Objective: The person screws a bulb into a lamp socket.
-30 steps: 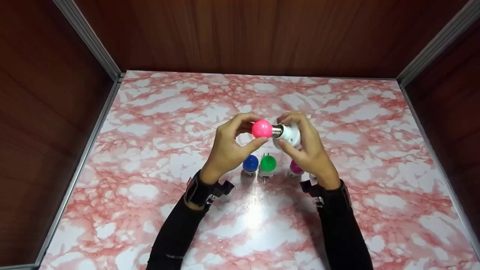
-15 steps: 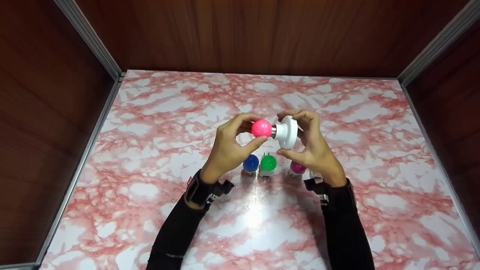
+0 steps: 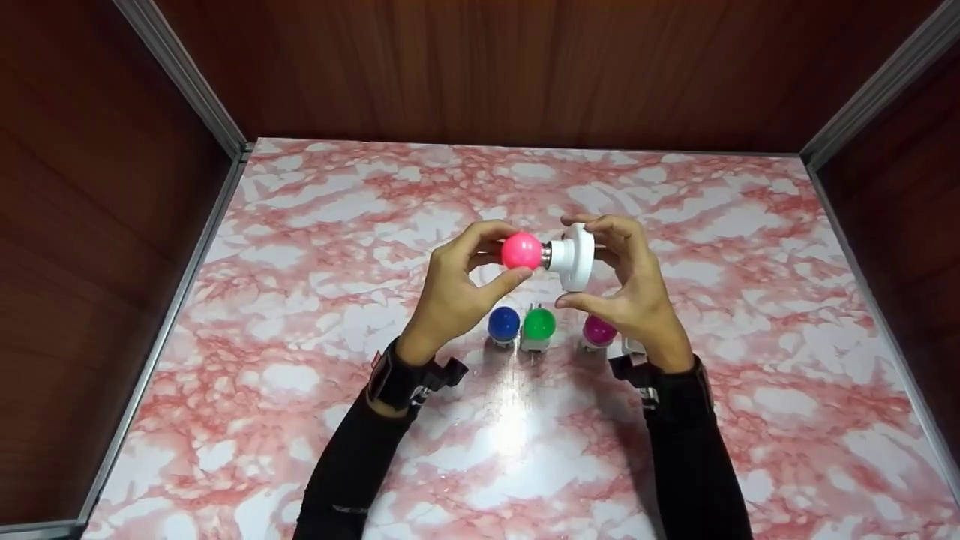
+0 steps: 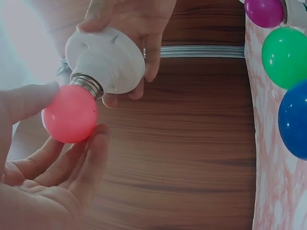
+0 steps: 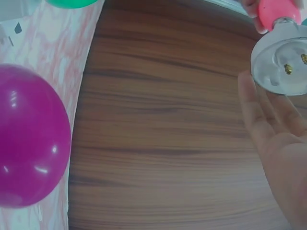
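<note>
In the head view my left hand (image 3: 457, 289) pinches a round pink light bulb (image 3: 521, 250) between thumb and fingers. The bulb's metal screw base sits partly inside the neck of a white lamp holder (image 3: 576, 259); some thread shows in the left wrist view. My right hand (image 3: 630, 281) holds the lamp holder by the rim of its round base, thumb on one side and fingers on the other. Brass screws (image 5: 288, 69) show on the holder's back in the right wrist view. Both hands are raised above the table.
On the marbled table (image 3: 315, 427) stand a blue bulb (image 3: 503, 324), a green bulb (image 3: 539, 324) and a purple bulb (image 3: 598, 330), each with a whitish base. A white piece (image 3: 634, 346) lies partly behind my right wrist. Dark wood panels (image 3: 480, 75) enclose the table's back and sides.
My right hand has shifted its hold from around the lamp holder to its base rim, and the holder has turned side-on. Less of the bulb's thread shows. My left hand keeps its pinch.
</note>
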Available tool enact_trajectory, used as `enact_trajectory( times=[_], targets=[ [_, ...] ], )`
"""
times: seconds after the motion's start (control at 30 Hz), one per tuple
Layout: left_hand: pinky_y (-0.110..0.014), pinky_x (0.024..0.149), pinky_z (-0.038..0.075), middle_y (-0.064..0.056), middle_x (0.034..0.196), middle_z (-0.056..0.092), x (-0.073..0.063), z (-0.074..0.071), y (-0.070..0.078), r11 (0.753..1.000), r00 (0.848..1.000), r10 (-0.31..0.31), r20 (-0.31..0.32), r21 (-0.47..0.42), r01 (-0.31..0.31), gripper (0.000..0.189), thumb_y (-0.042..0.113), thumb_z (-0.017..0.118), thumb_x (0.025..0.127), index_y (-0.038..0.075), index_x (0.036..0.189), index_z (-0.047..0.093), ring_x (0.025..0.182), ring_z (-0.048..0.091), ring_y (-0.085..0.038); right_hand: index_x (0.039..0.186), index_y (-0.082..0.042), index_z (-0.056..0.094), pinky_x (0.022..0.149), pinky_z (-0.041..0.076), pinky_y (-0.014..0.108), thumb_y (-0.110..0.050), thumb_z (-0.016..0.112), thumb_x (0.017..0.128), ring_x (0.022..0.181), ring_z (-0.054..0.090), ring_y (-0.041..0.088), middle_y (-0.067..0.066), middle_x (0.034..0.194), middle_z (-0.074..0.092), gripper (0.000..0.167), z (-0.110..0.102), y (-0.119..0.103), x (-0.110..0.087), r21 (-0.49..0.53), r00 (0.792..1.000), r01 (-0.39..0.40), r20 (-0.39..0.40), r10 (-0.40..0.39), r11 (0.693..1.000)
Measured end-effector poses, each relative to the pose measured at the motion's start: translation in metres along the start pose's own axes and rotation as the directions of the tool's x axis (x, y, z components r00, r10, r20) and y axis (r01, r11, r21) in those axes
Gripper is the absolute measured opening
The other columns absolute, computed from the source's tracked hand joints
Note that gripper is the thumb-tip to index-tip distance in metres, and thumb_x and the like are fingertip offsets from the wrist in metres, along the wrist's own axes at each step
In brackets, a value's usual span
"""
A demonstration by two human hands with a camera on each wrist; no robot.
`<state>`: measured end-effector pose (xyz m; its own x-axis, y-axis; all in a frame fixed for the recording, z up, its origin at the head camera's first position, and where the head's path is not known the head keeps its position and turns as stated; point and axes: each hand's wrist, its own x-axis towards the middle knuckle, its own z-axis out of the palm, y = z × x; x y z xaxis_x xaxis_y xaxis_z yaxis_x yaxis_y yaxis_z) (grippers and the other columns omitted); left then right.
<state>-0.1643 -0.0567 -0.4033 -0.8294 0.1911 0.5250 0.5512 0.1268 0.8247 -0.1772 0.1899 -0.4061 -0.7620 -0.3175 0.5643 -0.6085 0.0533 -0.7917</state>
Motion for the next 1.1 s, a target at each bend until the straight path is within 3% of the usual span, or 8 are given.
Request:
enact_trajectory(
  times=[0.13,0.3,0.53,0.6,0.7,0.8,1.03,1.1],
  targets=[
    [-0.029,0.091,0.067,-0.014,0.126,0.075,0.0007,0.0000,0.0021,1.000,1.000,-0.007,-0.001,0.004,0.007,0.042,0.017,0.082,0.094,0.000,0.130,0.067,0.107,0.076,-0.019,0.134,0.013,0.044,0.116,0.055,0.029,0.015,0.093,0.064,0.137,0.064,0.023,0.026,0.149,0.058,0.085,0.0004,-0.0007,0.0003,-0.012,1.000,0.026,-0.014,-0.026,1.000],
    [-0.030,0.097,0.066,-0.016,0.126,0.074,0.0011,0.0010,0.0027,0.999,1.000,-0.022,-0.003,-0.038,0.022,0.039,0.016,0.079,0.097,-0.003,0.129,0.067,0.108,0.076,-0.020,0.132,0.016,0.044,0.116,0.056,0.028,0.018,0.093,0.061,0.136,0.064,0.019,0.035,0.147,0.051,0.087,0.0006,0.0002,-0.0006,-0.037,0.998,0.061,-0.023,-0.062,0.997],
    [-0.029,0.094,0.067,-0.013,0.123,0.075,-0.0001,-0.0003,0.0027,1.000,1.000,-0.016,-0.015,-0.001,0.016,0.039,0.018,0.081,0.095,0.001,0.128,0.068,0.109,0.075,-0.017,0.135,0.014,0.045,0.115,0.056,0.027,0.017,0.094,0.060,0.134,0.064,0.016,0.006,0.147,0.057,0.089,0.0003,0.0027,-0.0011,-0.069,0.998,0.067,-0.009,-0.068,0.995],
    [-0.029,0.091,0.067,-0.011,0.122,0.076,-0.0002,-0.0009,0.0025,1.000,1.000,-0.012,-0.019,0.020,0.012,0.039,0.020,0.082,0.095,0.002,0.128,0.069,0.107,0.075,-0.016,0.136,0.014,0.045,0.115,0.056,0.027,0.017,0.094,0.061,0.133,0.065,0.016,0.003,0.146,0.057,0.090,-0.0001,0.0035,-0.0011,-0.074,0.998,0.067,-0.004,-0.068,0.995],
    [-0.029,0.089,0.067,-0.010,0.122,0.077,0.0000,-0.0015,0.0021,0.999,1.000,-0.007,-0.022,0.042,0.008,0.039,0.022,0.082,0.095,0.004,0.128,0.070,0.106,0.075,-0.015,0.137,0.014,0.044,0.114,0.056,0.026,0.017,0.094,0.061,0.131,0.066,0.015,0.008,0.144,0.059,0.091,-0.0007,0.0043,-0.0011,-0.075,0.998,0.057,0.000,-0.057,0.996],
    [-0.029,0.087,0.067,-0.009,0.123,0.077,0.0003,-0.0018,0.0016,0.999,1.000,-0.001,-0.022,0.051,0.002,0.040,0.022,0.082,0.095,0.005,0.128,0.069,0.105,0.076,-0.014,0.138,0.015,0.044,0.113,0.057,0.026,0.015,0.094,0.062,0.129,0.068,0.013,0.022,0.140,0.061,0.090,-0.0010,0.0047,-0.0008,-0.069,0.999,0.044,-0.001,-0.044,0.997],
    [-0.031,0.088,0.067,-0.009,0.127,0.077,0.0004,-0.0029,-0.0003,0.999,1.000,0.019,-0.016,0.035,-0.018,0.042,0.022,0.082,0.094,0.004,0.130,0.069,0.107,0.076,-0.016,0.139,0.013,0.045,0.110,0.059,0.025,0.010,0.094,0.068,0.124,0.070,0.013,0.019,0.138,0.064,0.087,-0.0005,0.0057,-0.0015,-0.037,1.000,-0.005,0.003,0.005,0.999],
    [-0.031,0.088,0.067,-0.008,0.127,0.077,0.0002,-0.0032,-0.0010,0.999,1.000,0.027,-0.016,0.039,-0.026,0.042,0.022,0.083,0.094,0.005,0.130,0.069,0.108,0.076,-0.016,0.140,0.012,0.045,0.109,0.059,0.025,0.011,0.093,0.068,0.124,0.070,0.013,0.023,0.137,0.063,0.086,-0.0004,0.0055,-0.0016,-0.029,1.000,-0.028,0.001,0.029,0.999]
  ],
)
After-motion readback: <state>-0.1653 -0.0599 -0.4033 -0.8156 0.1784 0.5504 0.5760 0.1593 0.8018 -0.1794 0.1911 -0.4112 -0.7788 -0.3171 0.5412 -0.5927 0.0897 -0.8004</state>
